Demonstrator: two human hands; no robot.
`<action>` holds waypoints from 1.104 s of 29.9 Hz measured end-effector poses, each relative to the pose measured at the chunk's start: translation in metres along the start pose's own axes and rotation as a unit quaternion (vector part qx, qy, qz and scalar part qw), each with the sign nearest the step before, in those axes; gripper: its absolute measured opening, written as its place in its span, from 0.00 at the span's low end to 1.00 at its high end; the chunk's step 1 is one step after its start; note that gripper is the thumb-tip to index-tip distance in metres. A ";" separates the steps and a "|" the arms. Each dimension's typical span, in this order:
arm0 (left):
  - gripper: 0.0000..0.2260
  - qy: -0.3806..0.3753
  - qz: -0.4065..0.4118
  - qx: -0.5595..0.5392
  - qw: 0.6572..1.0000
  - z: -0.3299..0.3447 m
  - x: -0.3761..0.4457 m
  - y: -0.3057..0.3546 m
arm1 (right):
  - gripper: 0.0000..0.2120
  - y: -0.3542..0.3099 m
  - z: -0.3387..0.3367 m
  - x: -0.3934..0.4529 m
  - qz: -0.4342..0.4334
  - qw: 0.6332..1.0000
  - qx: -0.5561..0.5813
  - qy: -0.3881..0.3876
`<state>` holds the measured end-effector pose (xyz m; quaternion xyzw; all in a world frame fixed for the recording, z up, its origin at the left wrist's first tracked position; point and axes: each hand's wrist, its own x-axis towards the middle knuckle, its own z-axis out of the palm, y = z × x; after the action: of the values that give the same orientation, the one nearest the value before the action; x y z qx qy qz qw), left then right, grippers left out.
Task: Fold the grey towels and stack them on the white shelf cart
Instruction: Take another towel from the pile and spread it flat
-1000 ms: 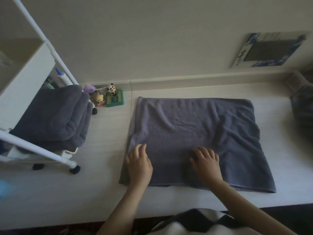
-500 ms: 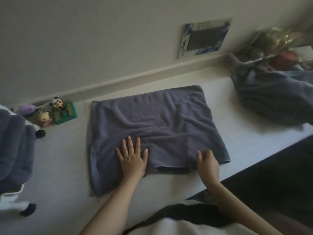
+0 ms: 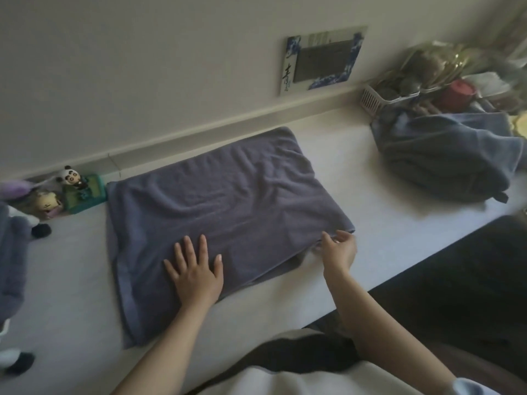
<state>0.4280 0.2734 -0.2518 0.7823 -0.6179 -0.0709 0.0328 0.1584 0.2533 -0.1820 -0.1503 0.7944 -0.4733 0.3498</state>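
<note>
A grey towel [image 3: 222, 195] lies folded flat on the white table [image 3: 68, 280] in front of me. My left hand [image 3: 195, 272] rests palm down, fingers spread, on its near edge. My right hand [image 3: 339, 249] is at the towel's near right corner, thumb on top and fingers curled around the edge. Folded grey towels [image 3: 11, 252] on the white shelf cart [image 3: 7, 353] show at the far left edge, mostly cut off. A heap of unfolded grey towels [image 3: 445, 155] sits at the right.
Small toy figures, a panda [image 3: 71, 176] on a green box [image 3: 84, 192], stand against the wall to the left of the towel. A white basket [image 3: 376, 99] of clutter sits behind the heap. The table's front edge runs diagonally at right, with dark floor [image 3: 456, 280] beyond.
My view has swung right, so the cart slid almost out of frame. My right hand moved from the towel's near edge to its near right corner. My left hand shifted toward the middle.
</note>
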 end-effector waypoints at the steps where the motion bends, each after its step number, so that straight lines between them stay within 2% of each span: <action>1: 0.31 0.001 0.001 0.000 1.000 0.000 -0.001 -0.001 | 0.16 -0.001 0.000 0.004 0.029 0.999 0.042 0.018; 4: 0.31 0.008 0.002 -0.006 1.000 -0.002 -0.004 0.000 | 0.20 -0.004 -0.001 0.017 0.108 0.978 0.179 -0.024; 8: 0.31 0.003 0.003 -0.004 1.000 -0.003 -0.003 0.001 | 0.19 -0.025 -0.003 0.021 0.163 0.945 0.251 -0.131; 12: 0.31 -0.004 -0.002 0.000 1.000 -0.004 -0.004 -0.001 | 0.33 -0.030 0.002 0.038 0.228 0.888 0.356 -0.179; 14: 0.31 -0.005 -0.005 0.006 1.000 -0.004 -0.004 -0.001 | 0.35 -0.032 -0.001 0.046 0.231 0.876 0.378 -0.189; 16: 0.31 -0.004 -0.004 0.007 1.000 -0.004 -0.004 -0.002 | 0.32 -0.036 -0.005 0.046 0.212 0.870 0.387 -0.221; 18: 0.32 -0.004 -0.004 0.005 1.000 -0.003 -0.005 -0.002 | 0.28 -0.041 -0.011 0.047 0.168 0.882 0.378 -0.224; 21: 0.32 -0.003 -0.005 0.003 1.000 -0.004 -0.005 0.000 | 0.39 -0.044 -0.020 0.052 0.120 0.901 0.357 -0.217; 22: 0.33 -0.003 -0.006 0.001 1.000 -0.005 -0.005 0.000 | 0.39 -0.042 -0.022 0.055 0.114 0.905 0.349 -0.218; 30: 0.36 -0.028 -0.025 0.002 0.999 -0.009 -0.004 0.007 | 0.23 -0.024 -0.034 0.065 0.130 0.951 0.225 -0.167; 33: 0.37 -0.022 -0.012 -0.021 0.999 -0.011 -0.005 0.018 | 0.18 -0.030 -0.029 0.063 0.125 0.953 0.213 -0.174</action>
<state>0.4112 0.2737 -0.2380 0.7868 -0.6078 -0.1014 0.0355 0.0907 0.2213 -0.1736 -0.0523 0.6143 -0.5506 0.5629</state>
